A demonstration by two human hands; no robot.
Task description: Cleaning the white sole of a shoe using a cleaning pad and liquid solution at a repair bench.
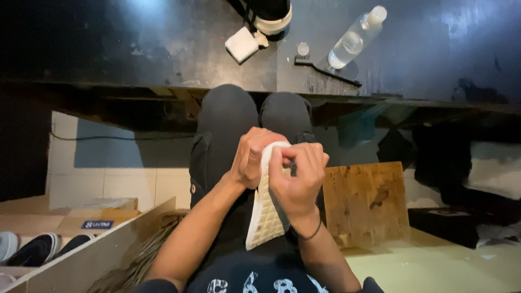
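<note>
Dark and scuffed, the workbench (163,49) fills the top of the frame, and below its edge we see pale wall tiles at left and a worn wooden board (366,203) leaning at right of centre. At the lower left, a cardboard box (103,244) holds dark slip-on shoes (38,249).

At the centre, over our black-trousered knees, we hold a sneaker (266,211) with its white waffle sole turned toward us. Our left hand (251,157) wraps tightly around the toe end, fingers closed on it; our right hand (298,182) is closed around the side of the same shoe, thumb pressing at the sole's edge. Whether a small tool sits under the right fingers, we cannot tell.

On the bench, another shoe (271,16) sits at top centre, a clear plastic bottle (355,38) lies tilted at upper right, and a white sponge block (241,44) and a thin dark brush (325,70) rest near the edge.

We judge the shoe could twist out over our knees, since both hands grip only its upper half. The tilted bottle might roll toward the bench edge if bumped.
</note>
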